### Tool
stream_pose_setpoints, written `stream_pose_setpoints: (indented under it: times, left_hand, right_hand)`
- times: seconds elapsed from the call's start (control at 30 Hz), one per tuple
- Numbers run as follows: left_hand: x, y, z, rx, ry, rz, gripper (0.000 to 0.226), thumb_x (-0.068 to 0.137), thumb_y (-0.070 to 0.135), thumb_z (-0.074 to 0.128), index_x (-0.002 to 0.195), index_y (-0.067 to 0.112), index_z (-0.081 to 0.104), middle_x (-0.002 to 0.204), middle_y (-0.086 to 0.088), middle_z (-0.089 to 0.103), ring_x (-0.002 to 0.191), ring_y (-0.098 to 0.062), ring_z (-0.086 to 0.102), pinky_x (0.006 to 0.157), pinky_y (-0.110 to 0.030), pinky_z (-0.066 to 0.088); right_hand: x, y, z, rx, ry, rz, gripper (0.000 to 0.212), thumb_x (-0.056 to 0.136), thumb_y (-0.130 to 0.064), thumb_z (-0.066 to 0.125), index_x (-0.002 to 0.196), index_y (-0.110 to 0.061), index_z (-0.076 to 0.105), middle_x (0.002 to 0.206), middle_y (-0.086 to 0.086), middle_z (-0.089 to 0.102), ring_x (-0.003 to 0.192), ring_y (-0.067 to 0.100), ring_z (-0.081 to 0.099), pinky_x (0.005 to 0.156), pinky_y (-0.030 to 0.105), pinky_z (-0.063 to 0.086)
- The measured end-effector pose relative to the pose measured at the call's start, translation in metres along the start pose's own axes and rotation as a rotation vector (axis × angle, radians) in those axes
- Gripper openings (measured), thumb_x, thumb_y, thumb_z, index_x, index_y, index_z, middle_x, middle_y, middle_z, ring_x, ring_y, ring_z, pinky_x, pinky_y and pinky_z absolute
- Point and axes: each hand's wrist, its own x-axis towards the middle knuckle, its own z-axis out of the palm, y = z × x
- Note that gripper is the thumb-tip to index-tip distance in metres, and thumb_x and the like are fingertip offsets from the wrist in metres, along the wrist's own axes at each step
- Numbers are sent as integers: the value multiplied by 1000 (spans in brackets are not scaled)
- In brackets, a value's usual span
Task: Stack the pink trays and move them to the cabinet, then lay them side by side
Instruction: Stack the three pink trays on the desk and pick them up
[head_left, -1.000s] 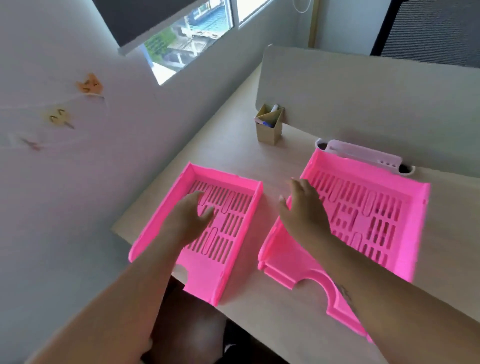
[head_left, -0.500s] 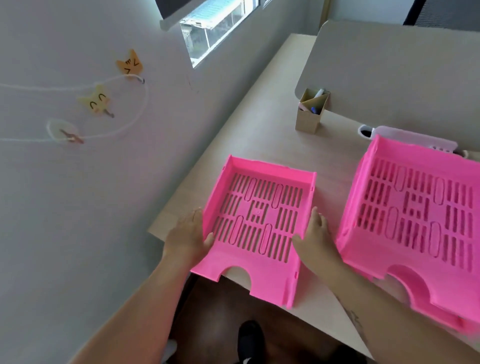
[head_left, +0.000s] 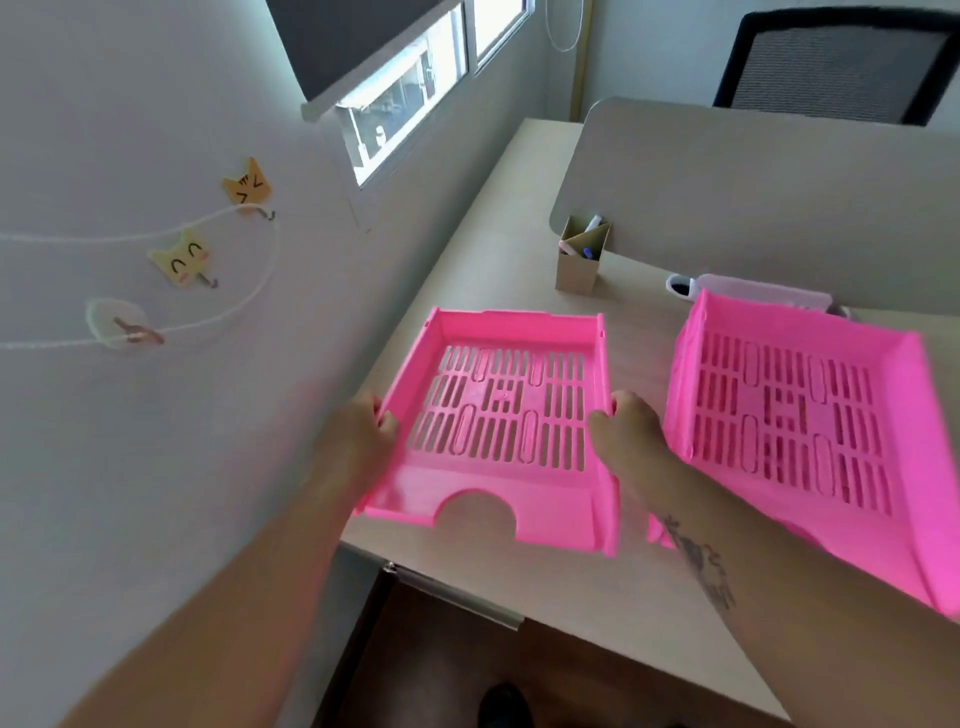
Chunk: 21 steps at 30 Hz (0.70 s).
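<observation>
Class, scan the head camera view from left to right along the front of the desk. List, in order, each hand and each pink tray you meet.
Left hand → slotted pink plastic tray held between both hands → right hand → second slotted pink plastic tray resting on the desk.

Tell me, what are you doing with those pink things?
A person is gripping the left tray by its sides, the left hand on one wall and the right hand on the other. It sits near the front edge of the desk. The right tray lies beside it, with no hand on it. The trays are not stacked yet. A small box of pens stands further back.
</observation>
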Motion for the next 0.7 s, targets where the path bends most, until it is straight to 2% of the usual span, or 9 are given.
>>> stream_pose_setpoints:
  times: [0.07,0.1,0.17,0.27,0.37,0.43,0.53,0.6,0.7]
  left_hand:
    - [7,19,-14,-18,30,21,14,91,17,53,88,5,61,74,-10,65,61,-28,60,59,-36,52]
    - [10,31,-19,-26,41,39,15,91,16,53,87,5,61,72,-10,64,60,-27,60,58,-36,53]
    - [10,60,-23,-53,44,85,14,90,14,52,85,4,61,69,-10,63,57,-25,60,55,-34,53]
    - [4,111,-17,-102,43,137,14,89,14,52,85,5,62,72,-10,64,60,-23,61,53,-33,53]
    - [-12,169,3,-106,46,182,12,91,15,50,88,7,59,69,1,53,56,-8,48,46,-24,33]
    - [-26,206,21,-137,12,210,15,93,17,46,93,9,59,73,0,56,60,-11,52,50,-26,40]
    - [-48,249,52,-163,-66,220,20,97,19,39,98,10,56,86,-6,60,68,-18,57,59,-32,48]
    - [-64,268,73,-179,-101,233,22,99,22,36,99,9,54,90,-7,60,74,-25,61,67,-39,54]
    - [-83,285,98,-185,-115,237,23,100,23,34,100,8,51,89,-8,58,79,-33,61,72,-44,54]
  right_hand:
    - [4,-13,-23,41,23,-30,15,89,-5,41,75,-12,40,74,3,40,54,13,33,45,27,26]
    - [5,-16,-36,64,29,-43,15,89,-6,41,75,-13,39,72,1,37,54,12,32,45,27,26]
    - [8,-16,-64,99,63,-62,9,89,-7,42,94,-7,49,79,2,42,57,11,37,46,25,28]
    - [11,-1,-113,176,106,-74,27,89,-7,44,116,-3,51,96,5,52,64,13,46,47,23,36]
    - [13,31,-165,227,173,-45,14,90,-6,44,102,-4,51,88,10,54,67,17,48,51,24,40]
    - [11,56,-197,233,225,-17,9,90,-3,43,83,-6,48,77,10,51,59,15,42,50,25,36]
    - [8,98,-235,240,308,-26,27,89,1,41,67,-16,38,65,2,40,52,15,34,45,26,25]
    - [9,124,-252,228,320,-25,22,90,1,40,73,-13,44,66,2,44,52,14,38,44,26,28]
    - [14,154,-265,217,303,-23,17,91,-2,39,98,-7,54,77,5,55,59,15,50,48,28,43]
